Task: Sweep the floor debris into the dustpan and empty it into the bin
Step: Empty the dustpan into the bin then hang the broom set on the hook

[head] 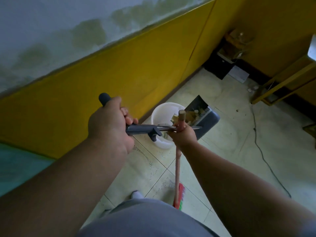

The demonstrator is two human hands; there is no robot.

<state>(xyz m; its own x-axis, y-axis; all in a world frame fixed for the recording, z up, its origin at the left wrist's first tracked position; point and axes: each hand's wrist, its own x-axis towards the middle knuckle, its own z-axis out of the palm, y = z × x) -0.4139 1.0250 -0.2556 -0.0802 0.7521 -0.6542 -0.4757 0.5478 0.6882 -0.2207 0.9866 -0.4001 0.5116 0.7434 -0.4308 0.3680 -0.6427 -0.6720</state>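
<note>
My left hand (111, 122) is shut on the dark grey handle of the dustpan (207, 121), which hangs tilted over the right rim of a white bin (159, 111). Pale scraps of debris (192, 115) lie at the pan's toothed edge, right above the bin's opening. My right hand (184, 135) is shut on the pink broom handle (177, 168) just below its top end. The broom stands upright, and its red and green bristle head (179, 195) rests on the floor tiles near my body.
A yellow wall panel (119, 79) runs close behind the bin. A thin cable (261, 151) trails over the tiles at the right. A yellow wooden frame (280, 86) and dark boxes (220, 65) fill the far corner. Dark specks dot the tiles near the bin.
</note>
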